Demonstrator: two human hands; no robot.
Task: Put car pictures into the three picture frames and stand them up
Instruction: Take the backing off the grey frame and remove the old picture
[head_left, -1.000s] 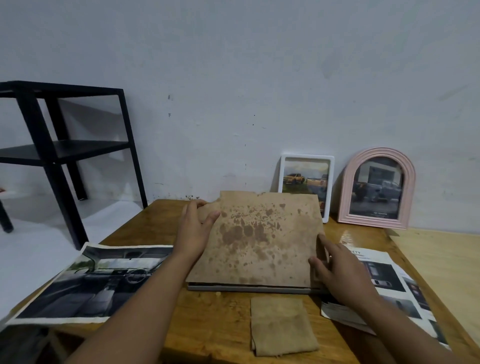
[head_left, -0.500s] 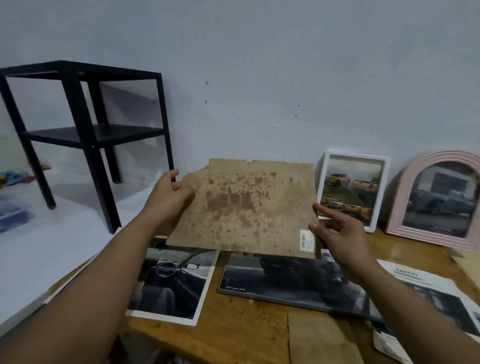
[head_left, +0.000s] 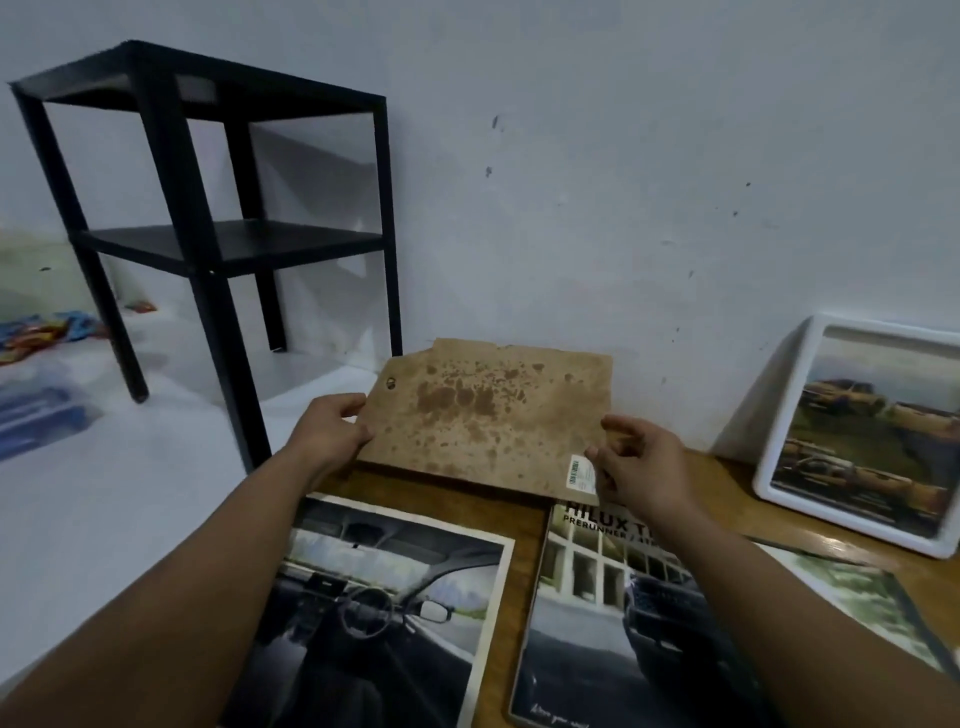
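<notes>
I hold a stained brown backing board (head_left: 488, 415) low over the far left part of the wooden table (head_left: 524, 525). My left hand (head_left: 332, 431) grips its left edge. My right hand (head_left: 636, 467) pinches its right lower corner beside a barcode sticker. Below it a large frame (head_left: 587, 639) lies flat with a dark car picture showing in it. To its left lies a loose print of a car interior (head_left: 379, 608). A white frame (head_left: 862, 436) with a yellow car picture leans upright against the wall at the right.
A black two-level side table (head_left: 218, 171) stands on the white floor to the left of the table. Another printed sheet (head_left: 862, 592) lies at the right, partly under my right forearm. Coloured items lie on the floor at the far left.
The backing board was lying on the large frame; both hands lifted it off and carried it toward the far left. The car picture in the frame is now uncovered. The view swung left, dropping the pink frame.
</notes>
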